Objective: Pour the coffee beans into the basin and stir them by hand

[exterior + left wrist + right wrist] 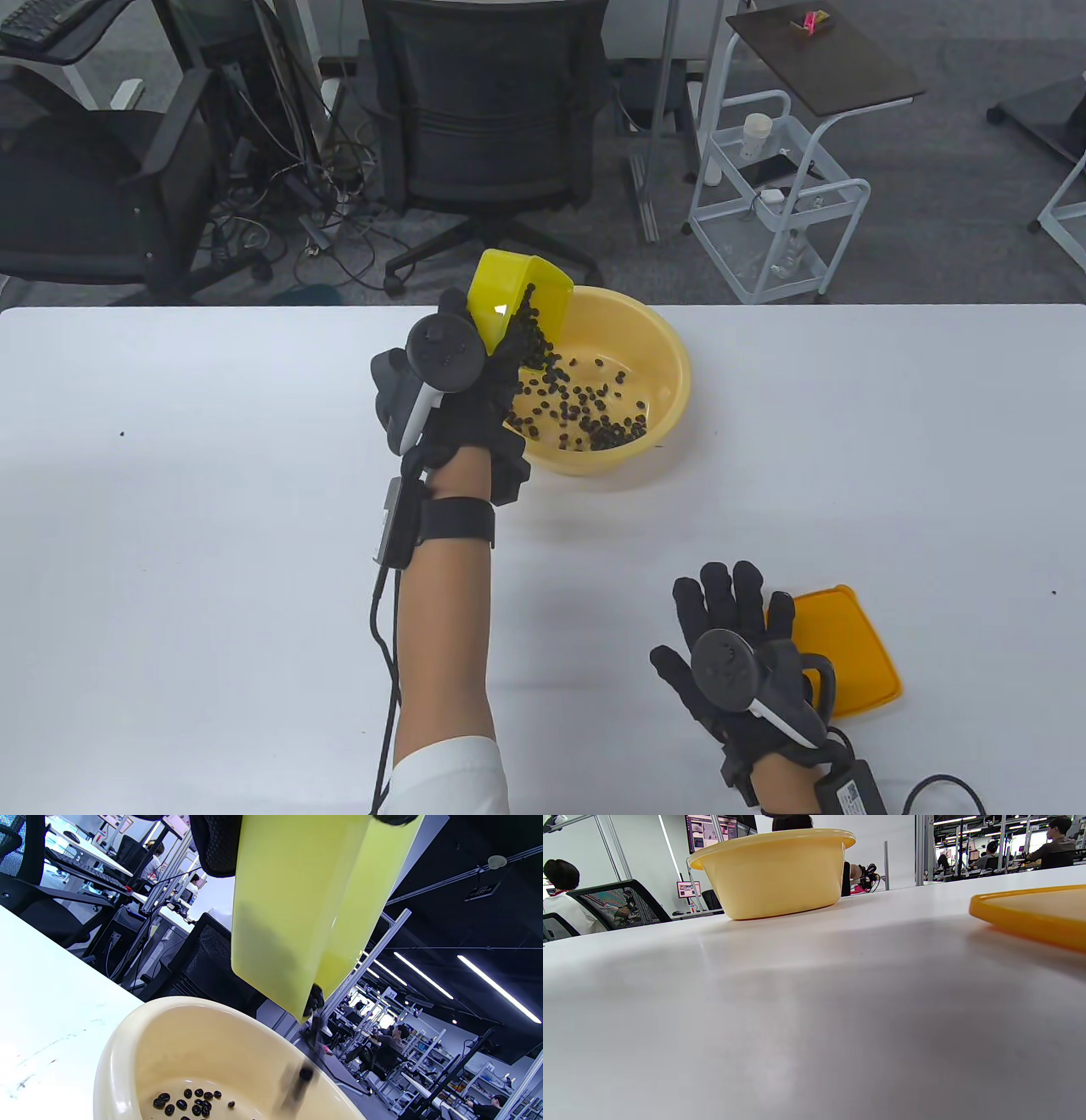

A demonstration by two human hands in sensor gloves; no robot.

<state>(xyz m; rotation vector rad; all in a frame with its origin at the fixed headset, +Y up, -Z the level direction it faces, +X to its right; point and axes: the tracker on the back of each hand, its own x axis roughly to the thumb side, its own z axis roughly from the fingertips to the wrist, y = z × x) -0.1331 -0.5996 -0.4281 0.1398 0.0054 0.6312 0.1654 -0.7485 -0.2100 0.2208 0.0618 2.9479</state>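
My left hand (475, 382) grips a yellow rectangular container (517, 299) and holds it tilted over the left rim of the yellow basin (670, 340). Dark coffee beans (585, 412) spill from the container's lower corner and lie scattered on the basin floor. In the left wrist view the container (305, 908) hangs mouth-down, with beans (186, 1103) falling blurred into the basin (127, 1052). My right hand (730, 645) rests flat on the table near the front edge, fingers spread, empty. The basin (776, 874) stands ahead in the right wrist view.
An orange lid (848, 645) lies flat on the white table (170, 509), partly under my right hand; its edge (1031, 916) shows in the right wrist view. Beyond the table's far edge stand office chairs (484, 119) and a white cart (780, 195).
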